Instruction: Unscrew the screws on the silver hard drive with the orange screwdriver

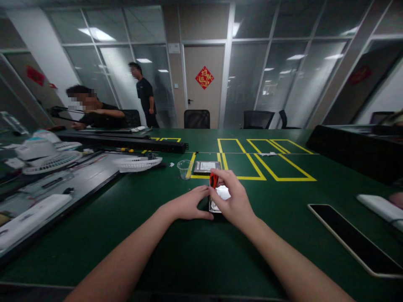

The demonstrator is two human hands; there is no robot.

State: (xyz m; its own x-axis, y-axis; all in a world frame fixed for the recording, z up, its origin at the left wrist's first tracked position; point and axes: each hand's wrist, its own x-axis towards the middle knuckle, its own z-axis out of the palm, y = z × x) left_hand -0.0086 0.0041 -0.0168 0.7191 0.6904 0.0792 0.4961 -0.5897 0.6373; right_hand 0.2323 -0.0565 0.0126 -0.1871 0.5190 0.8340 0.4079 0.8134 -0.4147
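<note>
Work looks under way and unfinished at a hard drive (223, 192) lying on the green table (176, 260) beneath the hands. Right hand (235, 196) pinches an orange-and-black tool handle (214, 180) roughly upright over the far-left part of that drive — probably a screwdriver, though its tip is hidden. Left hand (190, 206) is spread along the drive's left edge, thumb by the near corner, apparently steadying it rather than closing round it; whether its fingertips also touch the tool, I cannot tell. The drive's bright metal face shows between the hands, but not whether any screw is out, so nothing there can be called done. Just beyond the drive lies a second hard drive (206, 166), label up, with no hand on it; beyond the drive to the left stands a clear plastic cup (184, 170) — contents unclear.
</note>
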